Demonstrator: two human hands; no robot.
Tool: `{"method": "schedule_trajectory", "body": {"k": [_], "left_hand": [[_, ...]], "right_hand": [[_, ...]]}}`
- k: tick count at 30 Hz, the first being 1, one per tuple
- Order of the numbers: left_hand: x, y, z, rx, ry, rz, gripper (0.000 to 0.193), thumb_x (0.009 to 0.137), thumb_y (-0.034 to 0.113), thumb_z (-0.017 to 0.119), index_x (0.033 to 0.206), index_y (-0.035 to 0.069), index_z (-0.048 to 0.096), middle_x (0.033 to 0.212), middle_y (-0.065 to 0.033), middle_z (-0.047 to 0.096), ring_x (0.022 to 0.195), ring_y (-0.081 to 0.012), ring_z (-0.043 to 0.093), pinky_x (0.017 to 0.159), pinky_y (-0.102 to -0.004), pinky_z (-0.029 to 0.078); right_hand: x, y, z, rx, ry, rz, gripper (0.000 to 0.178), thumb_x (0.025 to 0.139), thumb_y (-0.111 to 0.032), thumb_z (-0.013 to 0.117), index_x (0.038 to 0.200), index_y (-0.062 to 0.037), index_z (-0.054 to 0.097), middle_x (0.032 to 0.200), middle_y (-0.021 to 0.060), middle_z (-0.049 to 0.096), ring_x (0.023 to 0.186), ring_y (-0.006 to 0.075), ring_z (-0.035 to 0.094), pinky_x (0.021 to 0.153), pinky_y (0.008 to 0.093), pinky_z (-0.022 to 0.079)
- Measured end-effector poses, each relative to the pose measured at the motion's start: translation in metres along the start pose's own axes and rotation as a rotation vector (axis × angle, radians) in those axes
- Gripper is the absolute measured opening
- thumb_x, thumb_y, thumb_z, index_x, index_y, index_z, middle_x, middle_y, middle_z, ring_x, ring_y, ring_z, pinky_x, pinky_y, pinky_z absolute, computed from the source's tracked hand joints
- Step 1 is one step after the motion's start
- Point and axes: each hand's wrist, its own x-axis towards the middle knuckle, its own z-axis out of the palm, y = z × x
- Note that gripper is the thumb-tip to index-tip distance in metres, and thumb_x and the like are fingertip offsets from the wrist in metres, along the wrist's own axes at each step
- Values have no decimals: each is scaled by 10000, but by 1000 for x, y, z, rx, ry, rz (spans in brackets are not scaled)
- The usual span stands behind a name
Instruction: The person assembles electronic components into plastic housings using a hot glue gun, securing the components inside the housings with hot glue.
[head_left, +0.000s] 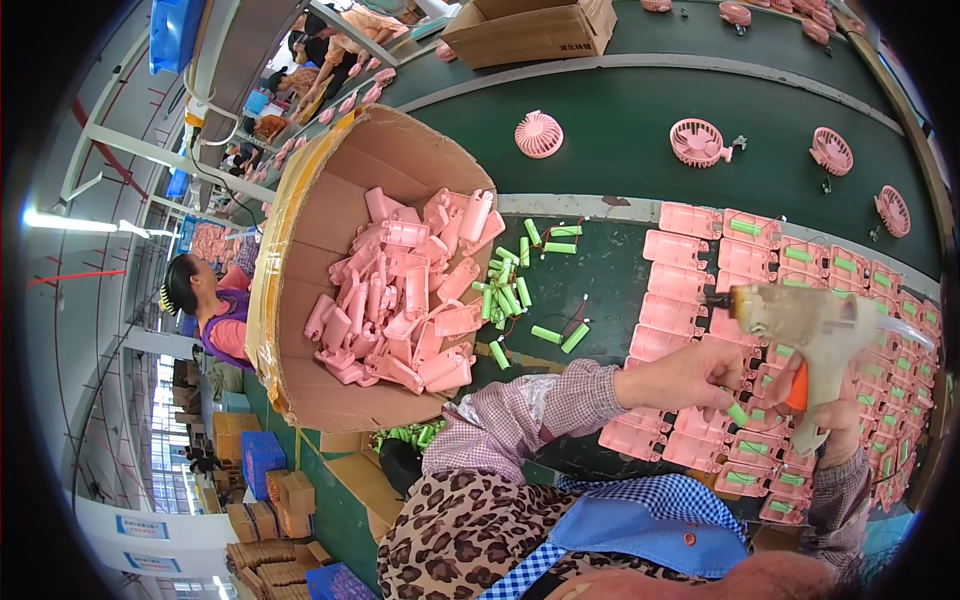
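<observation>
My left hand (690,378) pinches a small green battery (738,414) over rows of pink plastic housings (672,313). Held in my right hand (838,428) is a whitish hot glue gun (815,325) with an orange trigger, its dark nozzle pointing left above the housings. Many housings toward the right have a green battery lying in them; those in the left columns look bare inside. A loose pile of green batteries with thin wires (505,290) lies left of the rows, beside a cardboard box (310,215) full of pink housings (405,290).
Behind the rows runs a green conveyor (610,130) carrying several pink fan heads (697,142). Another cardboard box (530,30) stands at the far side. A co-worker (215,310) is at the left, past the large box. Cartons and blue crates (262,465) stack up at the lower left.
</observation>
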Motion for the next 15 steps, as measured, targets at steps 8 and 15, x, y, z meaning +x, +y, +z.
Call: {"method": "schedule_trajectory", "body": {"k": [8, 15], "left_hand": [[-3, -24, 7, 199, -139, -29, 153, 793, 50, 618, 754, 28, 472, 694, 34, 392, 630, -50, 404, 528, -241, 375], [-26, -1, -6, 303, 86, -21, 314, 760, 93, 656, 667, 36, 361, 597, 15, 322, 558, -65, 319, 480, -280, 304]], "right_hand": [[-10, 0, -17, -150, 129, -164, 689, 580, -159, 685, 1202, 23, 453, 946, 156, 602, 862, 281, 606, 702, 412, 527], [3, -7, 2, -367, 104, -120, 614, 695, -126, 589, 1278, 8, 447, 1095, 112, 594, 1009, 207, 586, 875, 317, 463]]}}
